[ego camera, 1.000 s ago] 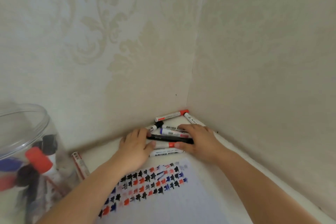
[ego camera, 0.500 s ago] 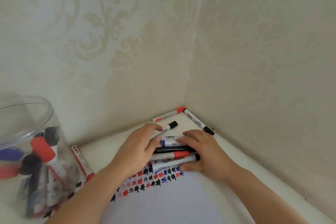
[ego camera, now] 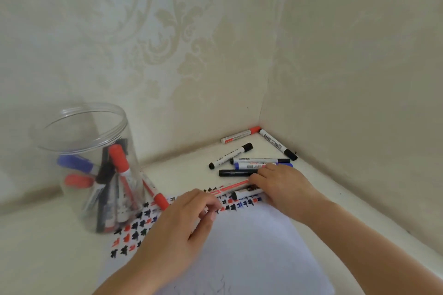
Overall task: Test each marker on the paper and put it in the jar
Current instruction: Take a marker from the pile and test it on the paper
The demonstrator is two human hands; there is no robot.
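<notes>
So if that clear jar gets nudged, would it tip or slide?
The jar looks like thin clear plastic, so probably light. It is tall, with markers leaning inside, so a push near the rim might tip it. A push low down would likelier slide it on the smooth table.

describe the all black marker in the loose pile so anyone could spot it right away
Find the corner where the two walls meet, then the loose markers lying in front of it. The all black marker lies flat just left of the right hand. Its neighbours have white labelled barrels; this one is dark from end to end.
</notes>
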